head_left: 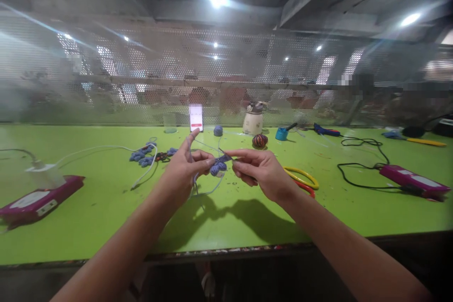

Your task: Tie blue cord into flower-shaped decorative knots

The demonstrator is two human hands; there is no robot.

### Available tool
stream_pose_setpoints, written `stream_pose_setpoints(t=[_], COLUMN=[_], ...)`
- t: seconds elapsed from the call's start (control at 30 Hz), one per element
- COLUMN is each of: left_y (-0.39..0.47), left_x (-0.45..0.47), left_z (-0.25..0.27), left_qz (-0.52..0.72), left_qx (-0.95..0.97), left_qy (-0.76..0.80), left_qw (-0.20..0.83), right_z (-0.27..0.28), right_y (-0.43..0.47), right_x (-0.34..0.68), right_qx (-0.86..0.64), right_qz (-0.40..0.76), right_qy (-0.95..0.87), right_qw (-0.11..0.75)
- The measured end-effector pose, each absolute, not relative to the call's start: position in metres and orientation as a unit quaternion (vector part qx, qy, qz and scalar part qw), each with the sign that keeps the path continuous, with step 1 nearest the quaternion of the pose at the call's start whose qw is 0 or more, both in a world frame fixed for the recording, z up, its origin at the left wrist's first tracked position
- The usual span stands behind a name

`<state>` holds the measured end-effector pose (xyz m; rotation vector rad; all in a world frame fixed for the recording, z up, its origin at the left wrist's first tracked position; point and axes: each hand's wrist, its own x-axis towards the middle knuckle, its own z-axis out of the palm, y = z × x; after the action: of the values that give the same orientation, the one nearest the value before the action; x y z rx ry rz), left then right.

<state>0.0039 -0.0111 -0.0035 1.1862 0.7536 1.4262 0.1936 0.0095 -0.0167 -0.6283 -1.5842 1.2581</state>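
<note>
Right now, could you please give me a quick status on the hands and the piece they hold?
Left hand and right hand both pinch the blue crochet piece above the green table. Yarn strand trails to the blue yarn ball. Nothing between the hands.

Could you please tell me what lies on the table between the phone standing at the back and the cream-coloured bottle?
In the head view, a small blue yarn ball sits between the phone and the bottle.
</note>
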Motion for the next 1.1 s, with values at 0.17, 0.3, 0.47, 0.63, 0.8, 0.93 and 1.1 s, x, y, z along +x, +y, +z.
stream_pose_setpoints(t=[0.17, 0.3, 0.47, 0.63, 0.8, 0.93, 1.1], left_y=[-0.010, -0.011, -0.011, -0.010, -0.009, -0.009, -0.010], left_x=[0.001, 0.001, 0.000, -0.001, -0.001, -0.001, -0.001], left_z=[-0.003, -0.003, -0.004, -0.004, -0.005, -0.005, -0.004], left_qz=[0.592, 0.577, 0.554, 0.550, 0.557, 0.558, 0.558], left_qx=[0.508, 0.523, 0.537, 0.547, 0.552, 0.550, 0.546], left_qy=[0.317, 0.319, 0.326, 0.325, 0.323, 0.324, 0.325], left_qw=[0.540, 0.540, 0.546, 0.541, 0.529, 0.530, 0.534], right_z=[-0.014, -0.009, -0.001, 0.000, -0.002, -0.002, 0.001], right_y=[0.012, 0.012, 0.011, 0.011, 0.010, 0.009, 0.009], right_x=[0.202, 0.210, 0.216, 0.218, 0.217, 0.217, 0.218], right_qx=[-0.264, -0.265, -0.263, -0.264, -0.270, -0.273, -0.267], right_qz=[0.435, 0.321, 0.193, 0.191, 0.252, 0.291, 0.224], right_qy=[-0.737, -0.818, -0.881, -0.880, -0.857, -0.842, -0.873], right_qw=[0.444, 0.398, 0.343, 0.346, 0.359, 0.364, 0.341])
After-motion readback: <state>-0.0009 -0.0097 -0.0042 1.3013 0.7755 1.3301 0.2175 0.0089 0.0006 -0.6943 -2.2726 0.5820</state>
